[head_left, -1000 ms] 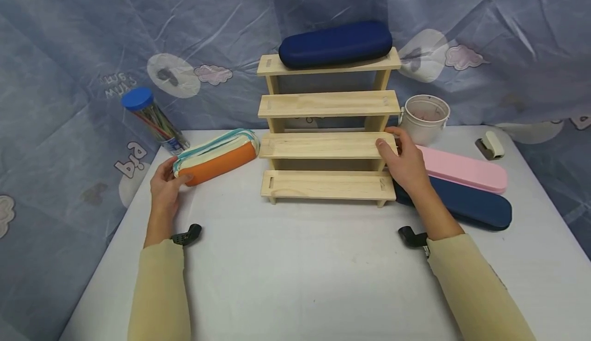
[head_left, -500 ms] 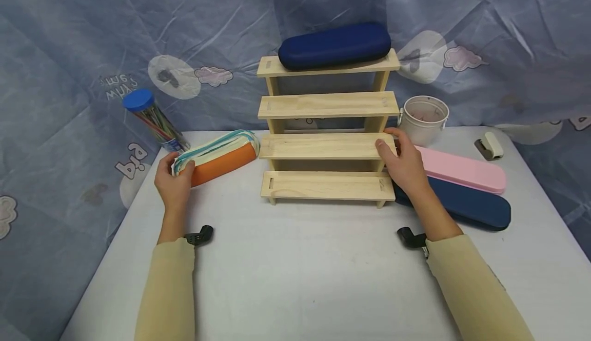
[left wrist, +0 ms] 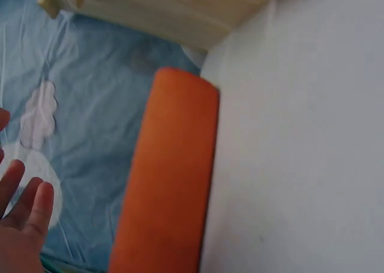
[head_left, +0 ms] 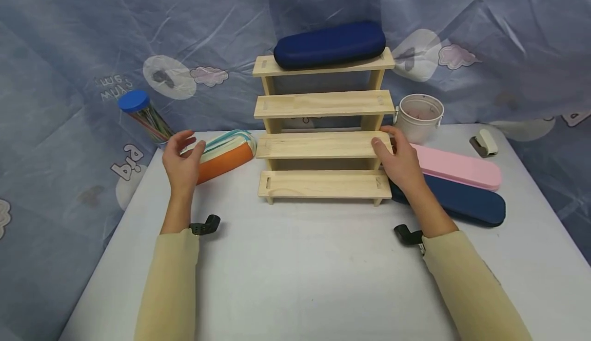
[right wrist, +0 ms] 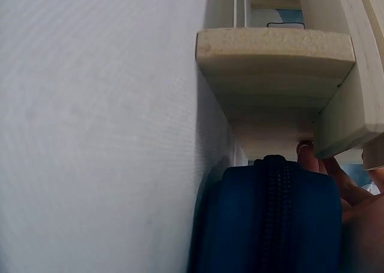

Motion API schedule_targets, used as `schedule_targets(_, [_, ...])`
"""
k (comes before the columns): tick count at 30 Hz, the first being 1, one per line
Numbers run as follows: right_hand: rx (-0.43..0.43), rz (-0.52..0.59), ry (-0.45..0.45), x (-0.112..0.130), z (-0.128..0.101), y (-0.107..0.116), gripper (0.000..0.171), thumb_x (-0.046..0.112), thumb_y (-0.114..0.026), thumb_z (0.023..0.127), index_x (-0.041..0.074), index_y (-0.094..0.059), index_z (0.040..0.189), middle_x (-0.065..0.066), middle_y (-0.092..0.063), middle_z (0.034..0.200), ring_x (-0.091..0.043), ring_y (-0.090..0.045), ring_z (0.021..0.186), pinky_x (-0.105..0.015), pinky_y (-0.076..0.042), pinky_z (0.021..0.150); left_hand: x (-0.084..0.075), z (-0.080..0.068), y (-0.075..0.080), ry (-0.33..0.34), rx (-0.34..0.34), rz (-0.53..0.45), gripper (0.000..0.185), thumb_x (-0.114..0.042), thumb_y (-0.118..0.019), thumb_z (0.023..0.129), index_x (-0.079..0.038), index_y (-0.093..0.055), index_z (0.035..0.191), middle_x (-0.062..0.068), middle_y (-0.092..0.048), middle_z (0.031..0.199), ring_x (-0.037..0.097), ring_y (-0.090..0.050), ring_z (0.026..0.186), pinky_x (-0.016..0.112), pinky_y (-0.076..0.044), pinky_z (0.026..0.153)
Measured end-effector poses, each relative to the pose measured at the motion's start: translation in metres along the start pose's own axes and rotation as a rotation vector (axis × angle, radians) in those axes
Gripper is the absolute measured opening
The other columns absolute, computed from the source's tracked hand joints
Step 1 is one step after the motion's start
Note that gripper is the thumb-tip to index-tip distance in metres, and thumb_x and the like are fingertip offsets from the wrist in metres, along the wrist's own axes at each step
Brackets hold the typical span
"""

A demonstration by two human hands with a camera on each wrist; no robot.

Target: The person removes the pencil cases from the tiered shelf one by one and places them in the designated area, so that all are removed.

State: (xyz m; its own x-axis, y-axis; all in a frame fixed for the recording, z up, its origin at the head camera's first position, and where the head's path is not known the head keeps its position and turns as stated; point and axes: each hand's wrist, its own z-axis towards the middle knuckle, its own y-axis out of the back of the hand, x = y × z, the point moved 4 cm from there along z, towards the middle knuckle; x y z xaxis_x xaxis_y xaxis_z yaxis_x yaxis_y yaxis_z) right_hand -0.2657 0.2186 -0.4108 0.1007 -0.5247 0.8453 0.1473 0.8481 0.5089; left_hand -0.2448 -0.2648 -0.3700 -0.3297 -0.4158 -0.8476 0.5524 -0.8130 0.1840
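Observation:
My left hand (head_left: 183, 151) hovers with fingers spread over the left end of an orange pencil case (head_left: 224, 157) with striped top, which lies on the white table (head_left: 300, 259) left of a wooden stepped rack (head_left: 323, 145). In the left wrist view the orange pencil case (left wrist: 171, 177) lies flat and my fingers (left wrist: 27, 216) are straight beside it, holding nothing. My right hand (head_left: 391, 145) grips the right end of the rack's second-lowest shelf, thumb on top. A navy case (head_left: 330, 44) lies on the top shelf.
A pink case (head_left: 457, 166) and a navy case (head_left: 466, 202) lie right of the rack, behind my right wrist. A white bucket (head_left: 419, 113) and a small cream clip-like object (head_left: 483, 142) stand at the back right, a blue-capped tube of pens (head_left: 143, 113) at the back left.
My left hand has let go of the orange case's end, risen and opened its fingers. The right hand has stayed on the shelf.

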Motion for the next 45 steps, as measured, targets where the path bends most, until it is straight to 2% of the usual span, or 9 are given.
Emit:
schedule_targets(3, [-0.006,-0.008,-0.007,0.0,0.0,-0.001,0.065,0.061,-0.048,0.091,0.021,-0.041,0.142,-0.017,-0.056,0.124,-0.032,-0.055,0.106,-0.052,-0.043,0.086,-0.024,0.002,-0.008,0.028,0.046,-0.081,0.036,-0.006,-0.068,0.088,0.004,-0.058,0.122,0.016,-0.058,0.123,0.035,-0.054,0.115,0.038,-0.044,0.096])
schedule_targets(6, [-0.013,-0.013,-0.009,-0.001,0.0,-0.001,0.064,0.06,-0.047,0.092,0.021,-0.042,0.142,-0.018,-0.056,0.126,-0.033,-0.055,0.107,-0.053,-0.043,0.087,-0.04,0.008,-0.016,0.028,0.097,-0.156,0.035,-0.004,-0.066,0.089,-0.001,-0.059,0.124,0.012,-0.059,0.125,0.033,-0.053,0.116,0.032,-0.044,0.096])
schedule_targets(13, [-0.014,-0.01,-0.018,0.001,-0.002,0.001,0.065,0.06,-0.048,0.092,0.02,-0.042,0.142,-0.019,-0.054,0.127,-0.034,-0.053,0.111,-0.055,-0.041,0.091,-0.059,0.029,-0.04,-0.037,0.226,-0.251,0.044,-0.008,-0.067,0.09,-0.004,-0.055,0.133,0.009,-0.054,0.134,0.03,-0.05,0.121,0.035,-0.044,0.094])
schedule_targets(19, [-0.013,0.001,-0.011,0.002,-0.001,-0.001,0.064,0.06,-0.048,0.092,0.021,-0.042,0.142,-0.019,-0.053,0.129,-0.033,-0.052,0.113,-0.056,-0.04,0.093,-0.077,0.037,-0.056,-0.068,0.24,-0.361,0.045,-0.009,-0.069,0.089,-0.004,-0.055,0.132,0.007,-0.054,0.133,0.03,-0.05,0.121,0.035,-0.044,0.097])
schedule_targets(23, [-0.014,0.0,-0.01,0.002,0.001,-0.003,0.065,0.061,-0.048,0.091,0.022,-0.042,0.142,-0.018,-0.054,0.127,-0.033,-0.053,0.11,-0.055,-0.041,0.09,-0.085,0.044,-0.065,-0.102,0.257,-0.368,0.047,-0.01,-0.07,0.088,-0.004,-0.055,0.132,0.006,-0.055,0.132,0.029,-0.05,0.121,0.035,-0.044,0.097])
schedule_targets(29, [-0.018,-0.001,-0.008,0.002,0.001,-0.005,0.064,0.061,-0.048,0.091,0.022,-0.042,0.142,-0.018,-0.054,0.127,-0.032,-0.053,0.109,-0.054,-0.042,0.09,-0.096,0.051,-0.081,-0.063,0.318,-0.351,0.055,-0.014,-0.075,0.085,-0.007,-0.052,0.135,0.002,-0.052,0.134,0.023,-0.048,0.124,0.035,-0.042,0.099])
schedule_targets(33, [-0.016,-0.001,-0.011,0.001,0.001,-0.005,0.064,0.061,-0.048,0.091,0.023,-0.042,0.141,-0.017,-0.055,0.127,-0.032,-0.055,0.107,-0.053,-0.043,0.088,-0.105,0.053,-0.089,-0.06,0.362,-0.324,0.06,-0.015,-0.077,0.082,-0.009,-0.051,0.136,0.002,-0.05,0.137,0.019,-0.047,0.124,0.035,-0.041,0.098])
schedule_targets(40, [-0.014,-0.006,-0.023,0.002,-0.001,-0.004,0.063,0.06,-0.048,0.091,0.024,-0.042,0.142,-0.018,-0.054,0.127,-0.033,-0.053,0.108,-0.054,-0.043,0.088,-0.136,0.051,-0.096,-0.082,0.371,-0.321,0.06,-0.009,-0.075,0.08,0.0,-0.05,0.134,0.007,-0.051,0.135,0.02,-0.05,0.122,0.032,-0.044,0.096])
schedule_targets(45, [-0.031,0.001,-0.01,0.002,-0.001,-0.003,0.059,0.057,-0.049,0.093,0.023,-0.043,0.141,-0.017,-0.055,0.125,-0.032,-0.054,0.107,-0.052,-0.042,0.087,-0.15,0.057,-0.107,-0.062,0.4,-0.337,0.059,-0.008,-0.076,0.079,-0.001,-0.051,0.132,0.007,-0.051,0.133,0.019,-0.05,0.119,0.03,-0.043,0.096])
